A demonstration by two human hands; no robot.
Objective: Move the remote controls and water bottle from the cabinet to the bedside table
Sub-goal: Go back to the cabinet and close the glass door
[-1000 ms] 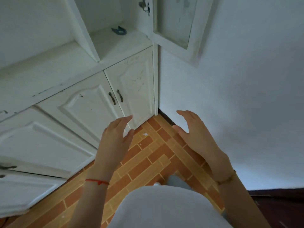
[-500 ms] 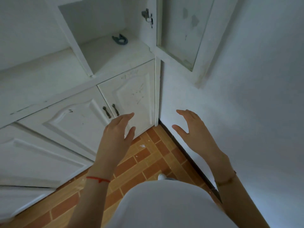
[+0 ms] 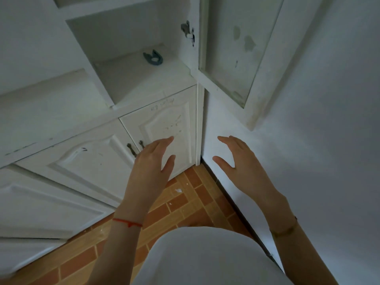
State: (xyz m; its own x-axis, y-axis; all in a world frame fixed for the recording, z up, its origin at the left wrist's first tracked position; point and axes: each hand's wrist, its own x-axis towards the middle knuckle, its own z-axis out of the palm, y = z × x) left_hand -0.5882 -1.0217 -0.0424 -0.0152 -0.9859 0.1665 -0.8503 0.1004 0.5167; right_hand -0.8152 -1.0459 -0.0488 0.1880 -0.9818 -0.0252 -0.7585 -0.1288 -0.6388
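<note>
- A white painted wooden cabinet fills the left side of the view, set into a corner against a plain white wall.
- The floor of orange and tan brick-pattern tiles shows between cabinet and wall, flecked with small white chips.
- The cabinet's open upper compartment holds only a small dark blue-grey curved plastic piece, lying near its back right corner.
- A white-framed glass door stands swung open to the right of that compartment, its lower corner jutting out over the space near the wall.
- Below the shelf ledge, two white panelled lower doors are closed, their dark metal handles side by side.
- No remote controls or water bottle show anywhere in view, so where they are cannot be told.
- The free room is the narrow wedge of floor between the lower doors and the wall's dark skirting.
- The left hand, with a red string bracelet at the wrist, is raised in front of the right lower door, fingers spread and loose, holding nothing.
- The right hand, a thin gold-coloured bracelet on its wrist, is raised near the wall, fingers apart and slightly curled, also empty.
- Both palms face each other, well apart.
</note>
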